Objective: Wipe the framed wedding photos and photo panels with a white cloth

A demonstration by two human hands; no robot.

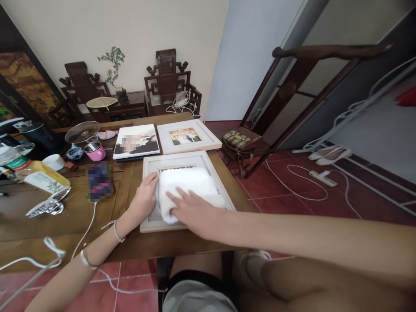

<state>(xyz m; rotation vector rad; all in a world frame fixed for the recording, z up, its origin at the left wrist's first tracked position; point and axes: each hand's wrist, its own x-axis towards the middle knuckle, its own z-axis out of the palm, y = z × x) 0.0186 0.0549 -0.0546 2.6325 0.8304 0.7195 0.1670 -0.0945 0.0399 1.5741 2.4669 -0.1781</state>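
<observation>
A light wooden picture frame (188, 226) lies flat near the front edge of the table. Along its left side, my left hand (145, 196) grips the border. My right hand (195, 212) is pressed on a folded, fluffy white cloth (191, 180), its fingers spread over the top and the lower edge of the cloth tucked beneath them. The cloth covers most of the picture inside the frame; only a strip of its top edge shows. Just behind stands a second, similar frame (208, 130) lying flat, with a small photo in its middle.
Left of the second frame lies a photo album (136, 141). A pink cup (95, 151), an oil bottle (47, 175), a hair claw clip (52, 203) and a phone-like object (99, 182) with a white cable are on the left. A wooden chair (289, 86) holding a plaid bag (236, 138) stands right.
</observation>
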